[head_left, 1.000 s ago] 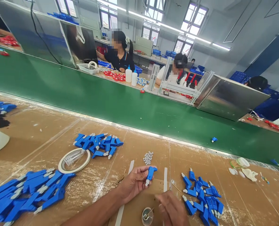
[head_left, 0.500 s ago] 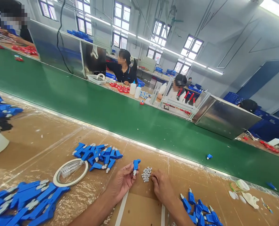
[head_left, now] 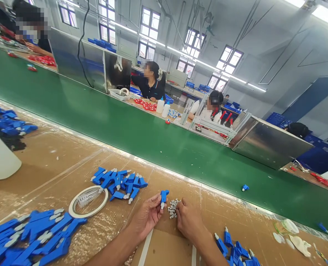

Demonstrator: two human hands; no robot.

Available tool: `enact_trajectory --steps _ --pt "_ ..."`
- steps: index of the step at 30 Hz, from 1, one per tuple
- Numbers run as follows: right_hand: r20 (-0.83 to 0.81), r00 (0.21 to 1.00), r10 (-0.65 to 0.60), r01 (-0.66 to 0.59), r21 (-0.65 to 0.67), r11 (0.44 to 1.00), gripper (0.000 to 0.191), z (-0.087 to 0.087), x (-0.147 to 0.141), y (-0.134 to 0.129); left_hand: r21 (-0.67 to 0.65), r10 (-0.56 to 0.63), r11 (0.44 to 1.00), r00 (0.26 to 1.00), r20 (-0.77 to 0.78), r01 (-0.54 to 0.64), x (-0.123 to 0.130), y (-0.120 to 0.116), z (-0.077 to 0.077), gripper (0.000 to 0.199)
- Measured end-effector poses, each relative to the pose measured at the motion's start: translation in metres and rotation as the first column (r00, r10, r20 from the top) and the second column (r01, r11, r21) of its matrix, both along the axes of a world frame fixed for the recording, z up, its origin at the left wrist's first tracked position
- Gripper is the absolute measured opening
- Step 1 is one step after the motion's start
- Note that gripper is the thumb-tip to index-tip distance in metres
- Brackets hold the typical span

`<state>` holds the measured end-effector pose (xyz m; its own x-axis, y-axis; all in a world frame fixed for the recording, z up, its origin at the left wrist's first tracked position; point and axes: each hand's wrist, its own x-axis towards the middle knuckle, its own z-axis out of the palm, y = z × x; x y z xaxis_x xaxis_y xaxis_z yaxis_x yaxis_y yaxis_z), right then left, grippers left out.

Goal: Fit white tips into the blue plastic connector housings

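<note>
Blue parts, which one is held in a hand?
The single blue part in the left hand, beside the pile of little grey pieces; the others I can see lie unheld on the brown table or the green surface.

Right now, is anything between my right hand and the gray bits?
Nothing visible. Your right hand is at the right edge of the gray bits; the blue piece, in your left hand, is on their left.

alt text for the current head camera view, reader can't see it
The left hand holds a small blue part while the right hand is at a pile of grey pieces. More blue parts lie on the brown worktop beside a green strip.
</note>
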<state>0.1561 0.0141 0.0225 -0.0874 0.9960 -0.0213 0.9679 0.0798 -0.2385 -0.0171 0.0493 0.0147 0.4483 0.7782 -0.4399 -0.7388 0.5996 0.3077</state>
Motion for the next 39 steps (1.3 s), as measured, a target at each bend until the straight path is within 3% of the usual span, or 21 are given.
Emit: enact_trajectory --steps 3,6,8,11,16,18,23,32,39 --pt "-0.247 0.967 -0.070 0.066 -0.023 0.998 0.009 0.001 0.003 0.000 -0.006 -0.009 1.000 1.000 -0.008 0.009 0.000 0.000 0.002 0.016" --pt "-0.530 0.833 -0.159 0.128 -0.094 0.987 0.023 0.001 0.013 -0.007 0.001 -0.024 1.000 1.000 -0.004 0.024 0.001 -0.002 0.002 0.012" --pt "-0.688 0.690 -0.224 0.132 -0.185 0.974 0.037 -0.001 0.020 -0.017 0.037 -0.071 0.997 0.997 0.015 0.071 0.003 -0.007 0.001 0.008" --pt "-0.816 0.489 -0.309 0.106 -0.296 0.949 0.048 -0.005 0.026 -0.037 0.148 -0.178 0.974 0.983 0.035 0.171 0.009 -0.019 -0.006 0.025" --pt "-0.905 -0.038 -0.423 0.020 -0.424 0.905 0.042 -0.005 0.016 -0.060 0.210 -0.270 0.940 0.963 -0.023 0.269 0.019 -0.040 -0.022 0.038" --pt "-0.884 -0.136 -0.447 0.009 -0.452 0.892 0.039 -0.003 0.011 -0.063 0.216 -0.277 0.935 0.959 -0.057 0.283 0.021 -0.045 -0.027 0.041" --pt "-0.848 -0.171 -0.501 0.021 -0.511 0.859 0.042 -0.004 0.006 -0.066 0.202 -0.286 0.931 0.952 -0.106 0.303 0.021 -0.048 -0.032 0.045" --pt "-0.868 -0.067 -0.492 0.031 -0.494 0.869 0.040 -0.008 0.008 -0.071 0.200 -0.295 0.929 0.950 -0.103 0.310 0.021 -0.054 -0.028 0.043" --pt "-0.887 -0.023 -0.462 0.082 -0.462 0.883 0.043 -0.006 0.003 -0.075 0.270 -0.235 0.920 0.951 -0.200 0.284 0.022 -0.056 -0.031 0.046"
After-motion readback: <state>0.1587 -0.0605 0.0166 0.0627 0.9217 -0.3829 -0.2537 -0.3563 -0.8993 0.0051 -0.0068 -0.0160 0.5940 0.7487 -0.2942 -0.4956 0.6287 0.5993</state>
